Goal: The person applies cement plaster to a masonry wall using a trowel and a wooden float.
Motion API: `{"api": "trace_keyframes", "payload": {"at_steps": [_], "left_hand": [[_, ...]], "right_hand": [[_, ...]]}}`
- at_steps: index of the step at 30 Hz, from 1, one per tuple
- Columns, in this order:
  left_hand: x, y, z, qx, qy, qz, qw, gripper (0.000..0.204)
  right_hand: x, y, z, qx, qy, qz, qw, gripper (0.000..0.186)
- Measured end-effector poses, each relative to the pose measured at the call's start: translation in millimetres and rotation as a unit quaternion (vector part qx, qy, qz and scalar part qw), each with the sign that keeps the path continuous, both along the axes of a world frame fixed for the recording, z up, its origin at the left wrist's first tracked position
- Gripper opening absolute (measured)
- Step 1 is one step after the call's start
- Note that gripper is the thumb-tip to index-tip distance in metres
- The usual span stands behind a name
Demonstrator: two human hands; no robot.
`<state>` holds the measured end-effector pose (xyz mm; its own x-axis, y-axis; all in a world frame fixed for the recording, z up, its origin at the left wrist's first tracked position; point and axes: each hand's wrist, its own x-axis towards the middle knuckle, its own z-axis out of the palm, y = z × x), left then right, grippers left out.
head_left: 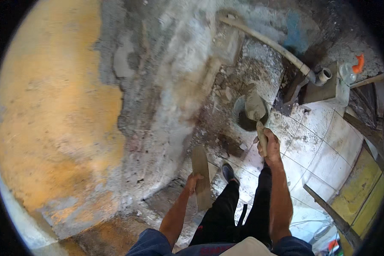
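Observation:
My left hand (193, 182) grips a flat, narrow wooden board (200, 162), held upright beside the rough wall at my left. My right hand (272, 147) is closed round the pale handle of a trowel (255, 106). Its mortar-coated blade is over a round bucket (239, 115) with grey, wet-looking material inside. The wall (64, 106) has flaking yellow paint and bare, stained plaster toward its middle.
A white tiled floor (311, 158), dirty with debris, lies under my feet. A long pale pipe (269, 40) runs to a concrete block (324, 94) holding a clear container with an orange top (350, 70). Wooden planks (328, 205) and yellow boards (360, 187) are at the right.

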<state>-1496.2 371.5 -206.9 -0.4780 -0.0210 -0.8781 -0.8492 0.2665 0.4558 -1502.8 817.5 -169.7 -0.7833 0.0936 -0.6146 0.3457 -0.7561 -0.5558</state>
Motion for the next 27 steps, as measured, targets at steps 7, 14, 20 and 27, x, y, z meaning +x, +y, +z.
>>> {"api": "trace_keyframes", "payload": {"at_steps": [7,14,20,27], "left_hand": [[-9.5,-31.5,107.1,0.006,0.037,-0.145,0.989,0.048],[1.7,-70.1,119.7,0.010,0.110,-0.174,0.979,0.048],[20.1,-124.7,119.7,-0.025,0.084,-0.163,0.983,0.046],[39.3,-174.9,110.8,-0.101,0.076,-0.213,0.969,0.056]], "right_hand": [[-55.0,-87.8,131.3,-0.157,0.066,-0.273,0.947,0.034],[-69.3,-106.5,188.9,-0.193,0.160,-0.354,0.901,0.022],[-24.3,-87.5,227.6,-0.036,0.189,-0.438,0.878,0.027],[-6.3,-54.3,281.3,0.223,0.148,-0.661,0.701,0.051]]}}
